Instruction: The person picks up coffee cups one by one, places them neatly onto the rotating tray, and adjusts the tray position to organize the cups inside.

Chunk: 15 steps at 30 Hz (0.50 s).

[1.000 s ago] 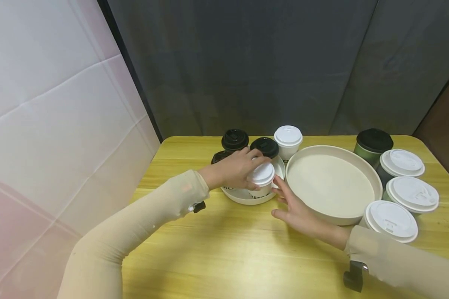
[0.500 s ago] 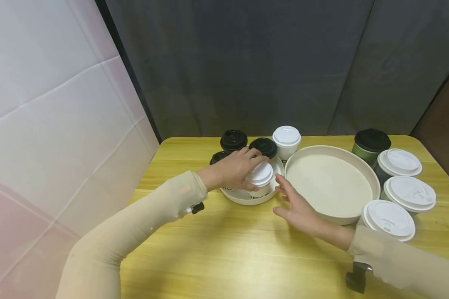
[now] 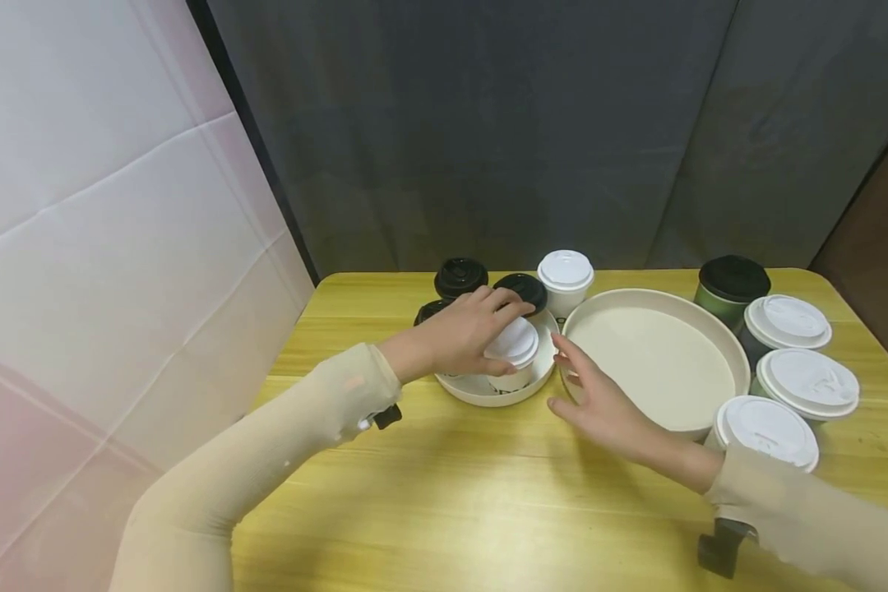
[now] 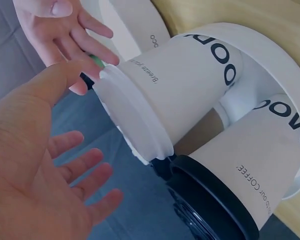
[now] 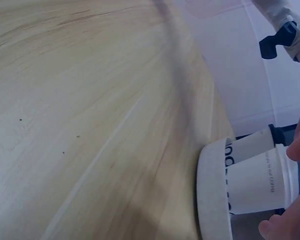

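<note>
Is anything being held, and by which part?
Nothing appears held: the left hand is open by the white-lidded cup in the smaller tray, and the right hand is open too.

The counter [image 3: 429, 501] shows wood grain under a smooth finish, with a soft gloss where light falls. The large tray [image 3: 654, 358] looks like smooth, matt plastic, and the smaller tray [image 5: 212, 192] appears similarly dull and even. The printed cup [image 4: 177, 85] seems to be matt paper, its white lid [image 4: 132, 112] moulded plastic with a faint sheen. The neighbouring black lid [image 4: 205, 195] is plastic, glossier on top. Behind, the dark curtain [image 3: 488, 140] is matt cloth; the sleeves [image 3: 270, 444] are soft, lightly wrinkled fabric.
</note>
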Each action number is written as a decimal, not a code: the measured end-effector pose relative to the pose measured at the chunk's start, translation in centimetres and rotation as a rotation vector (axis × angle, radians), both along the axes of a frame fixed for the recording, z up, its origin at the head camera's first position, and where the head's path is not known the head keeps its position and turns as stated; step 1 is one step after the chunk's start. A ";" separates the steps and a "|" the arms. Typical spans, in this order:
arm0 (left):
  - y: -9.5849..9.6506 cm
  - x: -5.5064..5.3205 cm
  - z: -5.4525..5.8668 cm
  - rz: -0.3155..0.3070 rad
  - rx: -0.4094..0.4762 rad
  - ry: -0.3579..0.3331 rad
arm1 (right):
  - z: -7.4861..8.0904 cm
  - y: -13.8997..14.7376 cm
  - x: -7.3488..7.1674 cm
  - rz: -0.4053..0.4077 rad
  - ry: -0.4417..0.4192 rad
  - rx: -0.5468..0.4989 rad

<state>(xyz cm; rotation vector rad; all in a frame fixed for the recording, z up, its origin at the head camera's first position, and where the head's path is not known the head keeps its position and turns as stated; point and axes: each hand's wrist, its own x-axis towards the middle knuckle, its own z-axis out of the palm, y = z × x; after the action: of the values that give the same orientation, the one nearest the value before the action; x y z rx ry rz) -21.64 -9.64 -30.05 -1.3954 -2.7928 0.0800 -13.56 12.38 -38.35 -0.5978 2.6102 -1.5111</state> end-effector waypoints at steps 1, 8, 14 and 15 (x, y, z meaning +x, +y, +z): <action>0.0 0.1 0.0 0.000 0.006 0.000 | 0.2 0.1 0.0 -0.003 0.008 0.006; 0.4 1.0 0.0 -0.024 0.084 0.005 | 1.6 1.5 0.2 -0.023 0.086 0.065; 1.0 2.2 -0.1 -0.063 0.149 0.044 | 3.3 2.9 0.4 -0.052 0.148 0.128; 1.2 2.3 -0.1 -0.070 0.158 0.049 | 3.6 3.2 0.5 -0.054 0.154 0.146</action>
<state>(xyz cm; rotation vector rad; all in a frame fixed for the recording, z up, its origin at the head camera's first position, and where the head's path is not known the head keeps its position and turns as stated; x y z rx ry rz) -19.31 -8.42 -30.11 -1.4310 -2.6427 -0.1036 -13.10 15.56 -34.72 -0.6592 2.8428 -1.3210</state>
